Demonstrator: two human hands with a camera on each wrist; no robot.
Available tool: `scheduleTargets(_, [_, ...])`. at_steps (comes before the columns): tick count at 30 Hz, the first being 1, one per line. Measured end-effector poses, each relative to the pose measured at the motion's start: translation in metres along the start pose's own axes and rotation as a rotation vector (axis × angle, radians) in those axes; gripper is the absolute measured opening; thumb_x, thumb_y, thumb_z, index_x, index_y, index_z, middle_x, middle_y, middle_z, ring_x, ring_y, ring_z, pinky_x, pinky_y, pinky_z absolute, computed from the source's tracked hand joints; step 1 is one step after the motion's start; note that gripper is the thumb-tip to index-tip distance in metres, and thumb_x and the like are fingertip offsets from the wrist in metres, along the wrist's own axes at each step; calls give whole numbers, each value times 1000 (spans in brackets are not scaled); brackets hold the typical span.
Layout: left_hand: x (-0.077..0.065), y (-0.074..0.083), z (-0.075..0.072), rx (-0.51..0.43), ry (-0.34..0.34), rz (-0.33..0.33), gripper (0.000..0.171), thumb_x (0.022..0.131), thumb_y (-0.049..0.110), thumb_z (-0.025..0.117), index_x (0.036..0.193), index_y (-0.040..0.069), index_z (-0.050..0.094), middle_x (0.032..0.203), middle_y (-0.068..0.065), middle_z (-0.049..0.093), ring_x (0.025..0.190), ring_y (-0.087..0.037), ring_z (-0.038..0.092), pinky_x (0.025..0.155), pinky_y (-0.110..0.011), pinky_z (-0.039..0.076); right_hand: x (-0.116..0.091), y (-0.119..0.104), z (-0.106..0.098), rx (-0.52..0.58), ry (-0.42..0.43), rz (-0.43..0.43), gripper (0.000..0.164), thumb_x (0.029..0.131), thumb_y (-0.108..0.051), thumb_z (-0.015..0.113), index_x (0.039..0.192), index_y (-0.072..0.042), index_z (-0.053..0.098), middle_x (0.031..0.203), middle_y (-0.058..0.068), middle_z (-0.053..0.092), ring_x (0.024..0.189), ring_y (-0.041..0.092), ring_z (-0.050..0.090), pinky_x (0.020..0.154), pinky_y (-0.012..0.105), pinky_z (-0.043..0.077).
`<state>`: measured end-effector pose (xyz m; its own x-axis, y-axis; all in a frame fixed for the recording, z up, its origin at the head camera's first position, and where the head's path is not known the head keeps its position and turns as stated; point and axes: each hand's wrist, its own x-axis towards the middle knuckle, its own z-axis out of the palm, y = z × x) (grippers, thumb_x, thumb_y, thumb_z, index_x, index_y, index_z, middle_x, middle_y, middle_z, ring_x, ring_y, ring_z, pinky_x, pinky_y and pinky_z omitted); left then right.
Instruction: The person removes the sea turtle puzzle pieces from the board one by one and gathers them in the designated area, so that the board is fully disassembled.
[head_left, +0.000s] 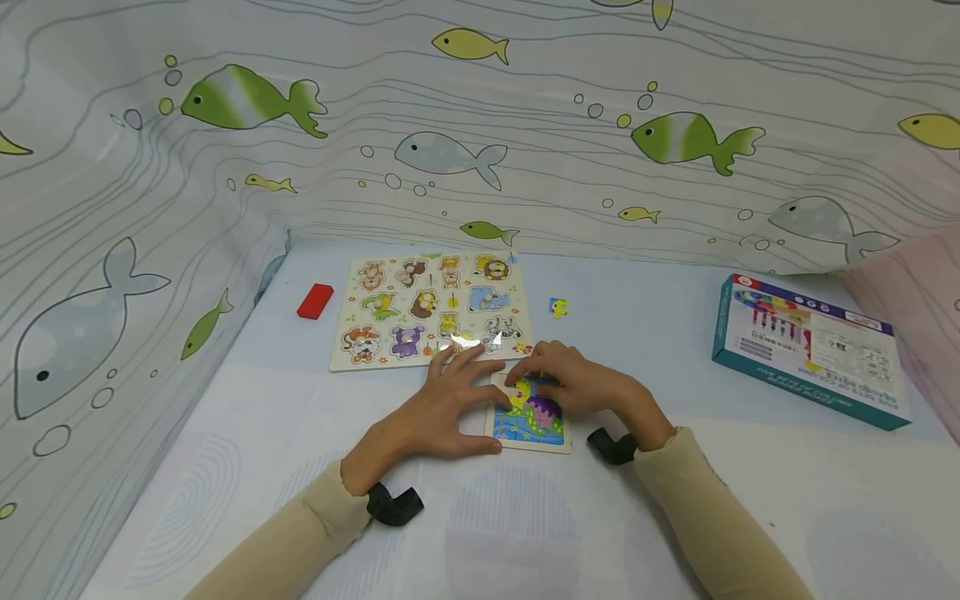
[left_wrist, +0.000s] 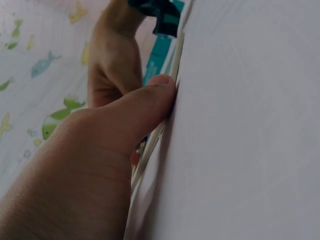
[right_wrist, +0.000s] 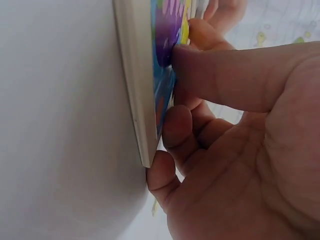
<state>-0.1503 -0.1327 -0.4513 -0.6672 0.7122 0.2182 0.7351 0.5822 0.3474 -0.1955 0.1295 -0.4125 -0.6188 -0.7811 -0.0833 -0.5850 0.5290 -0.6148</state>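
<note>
A small jigsaw puzzle (head_left: 528, 433) in a pale wooden frame, with a purple, green and yellow picture on blue, lies flat before me. My left hand (head_left: 450, 408) spreads its fingers along its left side; the thumb (left_wrist: 160, 85) touches the frame's edge in the left wrist view. My right hand (head_left: 573, 379) bends over the puzzle's upper right. In the right wrist view its thumb (right_wrist: 187, 62) and curled fingers (right_wrist: 177, 125) pinch at a blue puzzle piece (right_wrist: 169, 82), mostly hidden by the hand. A loose puzzle piece (head_left: 558, 308), yellow and blue, lies beyond that hand.
A larger animal peg puzzle board (head_left: 341, 354) lies just beyond my left hand. To its left is a red block (head_left: 315, 301). A teal-edged box (head_left: 810, 350) lies at the right. Fish-printed cloth (head_left: 555, 175) rises behind the table.
</note>
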Motion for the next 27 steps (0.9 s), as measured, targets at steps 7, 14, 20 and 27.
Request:
scheduleTargets(7, [-1, 1, 0, 43, -10, 24, 53, 85, 66, 67, 132, 41, 65, 160, -3, 43, 156, -40, 23, 121, -70, 9, -1, 2, -1, 38, -9, -4, 39, 94, 3, 59, 122, -20, 70, 106, 3, 62, 95, 20, 46, 79, 35, 30])
scheduleTargets(14, [-1, 1, -1, 49, -31, 18, 54, 87, 66, 65, 135, 42, 64, 162, -3, 40, 157, -40, 19, 121, -68, 7, -1, 5, 0, 49, 11, -18, 40, 92, 6, 58, 119, -21, 70, 109, 1, 63, 96, 19, 46, 80, 35, 30])
scheduleTargets(20, [-2, 2, -2, 31, -24, 19, 53, 87, 64, 66, 135, 41, 65, 161, -4, 41, 156, -41, 21, 120, -69, 8, -2, 2, 1, 64, 19, -12, 38, 91, 5, 61, 118, -21, 68, 112, 1, 62, 101, 20, 47, 83, 36, 32])
scheduleTargets(27, [-1, 3, -3, 18, -31, 16, 52, 88, 63, 66, 135, 41, 65, 162, -4, 41, 156, -41, 21, 121, -69, 8, -3, 3, 0, 70, 22, -1, 39, 91, 3, 63, 123, -20, 67, 114, 1, 63, 102, 19, 50, 85, 36, 34])
